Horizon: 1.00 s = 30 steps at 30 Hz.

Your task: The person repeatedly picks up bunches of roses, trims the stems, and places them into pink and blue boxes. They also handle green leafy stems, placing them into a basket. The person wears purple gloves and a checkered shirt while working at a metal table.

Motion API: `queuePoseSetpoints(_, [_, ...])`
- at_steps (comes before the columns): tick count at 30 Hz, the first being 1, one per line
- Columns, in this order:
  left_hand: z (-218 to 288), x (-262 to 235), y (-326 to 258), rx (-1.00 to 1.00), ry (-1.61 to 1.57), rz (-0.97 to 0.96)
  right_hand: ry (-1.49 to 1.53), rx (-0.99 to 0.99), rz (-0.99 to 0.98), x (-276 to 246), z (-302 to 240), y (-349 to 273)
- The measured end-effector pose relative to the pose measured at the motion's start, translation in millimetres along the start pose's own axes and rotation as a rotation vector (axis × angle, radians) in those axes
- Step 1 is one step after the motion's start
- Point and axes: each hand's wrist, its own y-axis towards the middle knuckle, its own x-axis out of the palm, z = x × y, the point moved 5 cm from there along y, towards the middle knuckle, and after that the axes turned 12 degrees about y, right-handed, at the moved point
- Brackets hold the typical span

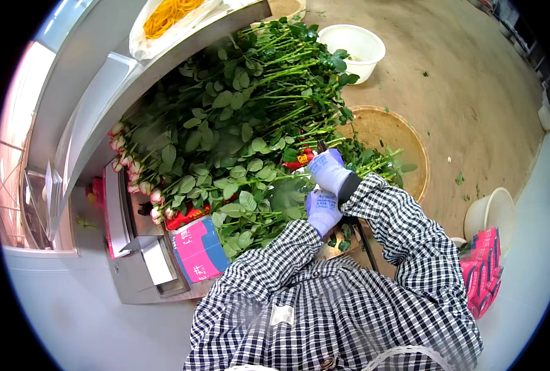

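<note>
Both my hands wear pale purple gloves and sit close together at the stem end of a big heap of long-stemmed roses (235,102). My right hand (329,170) is closed, with a narrow dark tool tip (321,146) poking out beyond it; the tool's kind does not show clearly. Just below, my left hand (322,211) has curled fingers beside leafy stems (269,207); what lies in them is hidden. Pink-and-white rose heads (136,173) line the heap's left side. A red wrapper (300,159) lies among the stems near my right hand.
A tan round tub (414,151) with cut leaves stands right of the heap, a white basin (365,46) beyond it. A pink-and-blue box (199,250) lies at left. A metal shelf edge (182,46) arches over the flowers. Pink packets (482,272) and a white bucket (491,213) stand at right.
</note>
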Motion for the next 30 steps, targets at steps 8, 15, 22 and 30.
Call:
queuePoseSetpoints(8, [-1,-13,-13,0.032,-0.048,0.032,0.101,-0.035,-0.037,-28,-6,21])
queuePoseSetpoints(15, [9,3,-28,0.038,-0.089,0.134,0.043,-0.044,0.129,5,-30,41])
queuePoseSetpoints(22, [-1,-16,-14,0.004,-0.102,0.009,0.169,-0.037,0.235,-28,44,61])
queuePoseSetpoints(30, [-21,-10,-10,-0.014,-0.099,0.119,1.144,0.016,1.156,-44,120,-257])
